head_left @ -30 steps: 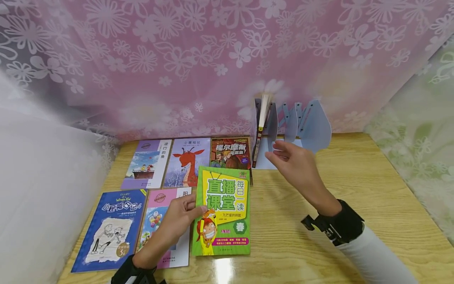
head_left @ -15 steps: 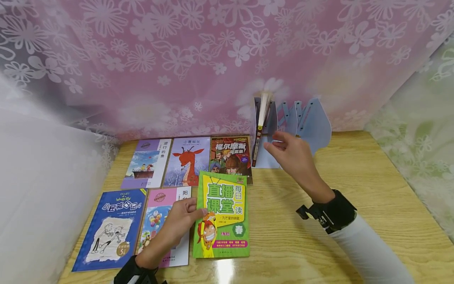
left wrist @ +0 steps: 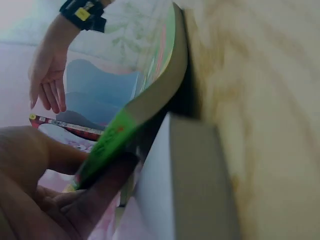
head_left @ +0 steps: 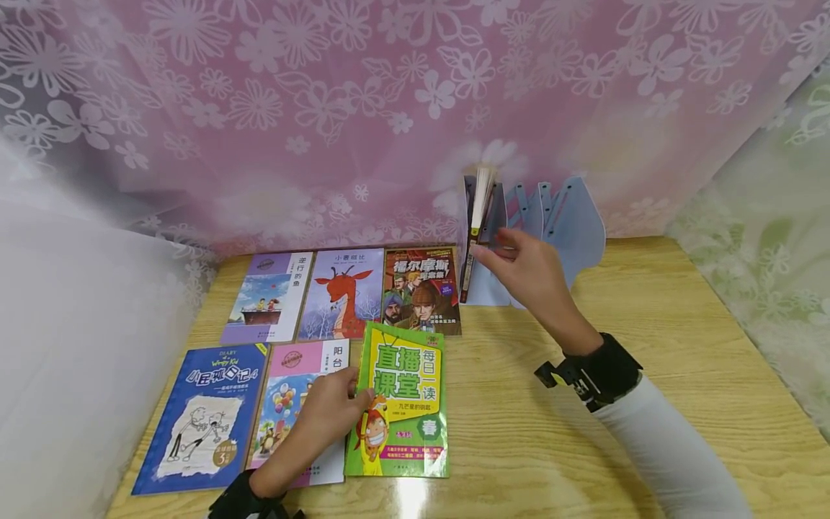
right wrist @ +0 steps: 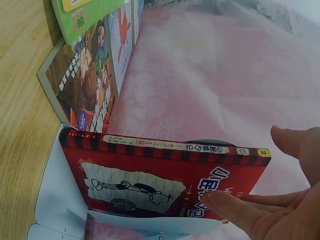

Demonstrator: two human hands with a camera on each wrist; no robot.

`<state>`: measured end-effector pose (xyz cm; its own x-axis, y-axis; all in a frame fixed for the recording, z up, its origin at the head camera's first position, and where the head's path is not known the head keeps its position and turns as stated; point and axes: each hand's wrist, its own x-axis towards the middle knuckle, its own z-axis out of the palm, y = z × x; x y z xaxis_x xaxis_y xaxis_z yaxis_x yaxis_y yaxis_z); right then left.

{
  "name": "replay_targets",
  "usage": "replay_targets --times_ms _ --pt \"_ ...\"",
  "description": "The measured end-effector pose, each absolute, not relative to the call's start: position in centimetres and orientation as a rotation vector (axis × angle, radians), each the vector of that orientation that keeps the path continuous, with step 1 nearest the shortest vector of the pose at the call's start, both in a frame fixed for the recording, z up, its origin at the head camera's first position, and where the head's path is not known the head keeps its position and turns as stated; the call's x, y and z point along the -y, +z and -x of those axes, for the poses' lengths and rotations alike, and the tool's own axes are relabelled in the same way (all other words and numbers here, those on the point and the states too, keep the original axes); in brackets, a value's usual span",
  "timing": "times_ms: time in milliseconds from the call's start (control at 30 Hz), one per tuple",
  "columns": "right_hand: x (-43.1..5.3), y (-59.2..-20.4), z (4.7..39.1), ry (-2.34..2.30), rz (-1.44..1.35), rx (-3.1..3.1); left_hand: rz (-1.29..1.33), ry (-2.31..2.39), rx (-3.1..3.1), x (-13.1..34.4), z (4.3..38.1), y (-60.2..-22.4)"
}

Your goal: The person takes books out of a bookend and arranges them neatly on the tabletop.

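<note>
My left hand [head_left: 332, 407] pinches the left edge of a green paperback book [head_left: 408, 425], thumb on the cover and fingers underneath. In the left wrist view the book [left wrist: 107, 142] bends, its edge raised off the table. My right hand [head_left: 533, 277] is at the light-blue bookrack [head_left: 583, 234], beside a red book [right wrist: 135, 175] standing upright in the leftmost slot. Seen from the right wrist, thumb [right wrist: 295, 142] and fingers are spread apart near the book's upper end, one fingertip overlapping its cover.
Left of the green book lie a pink-and-white book [head_left: 295, 367] and a blue book [head_left: 201, 418]. Behind them are a purple-and-white book [head_left: 269, 299], a deer book [head_left: 344, 295] and a brown detective book [head_left: 421, 292]. A pink floral curtain [head_left: 363, 108] hangs behind.
The green book has come down and slightly left with my left hand, uncovering more of the detective book. My right hand has moved left and back, toward the red book in the rack.
</note>
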<state>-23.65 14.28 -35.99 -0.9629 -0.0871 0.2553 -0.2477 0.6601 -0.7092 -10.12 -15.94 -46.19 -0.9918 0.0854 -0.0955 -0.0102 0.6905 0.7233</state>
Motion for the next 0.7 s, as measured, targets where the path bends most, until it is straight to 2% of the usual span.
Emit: replay_targets --times_ms 267,700 --pt "-13.6 -35.8 24.3 1.194 -0.243 2.68 -0.06 0.908 -2.865 15.9 10.2 -45.8" --pt "-13.0 -36.0 25.4 1.197 -0.246 2.649 -0.083 0.829 -2.845 16.2 10.6 -45.8"
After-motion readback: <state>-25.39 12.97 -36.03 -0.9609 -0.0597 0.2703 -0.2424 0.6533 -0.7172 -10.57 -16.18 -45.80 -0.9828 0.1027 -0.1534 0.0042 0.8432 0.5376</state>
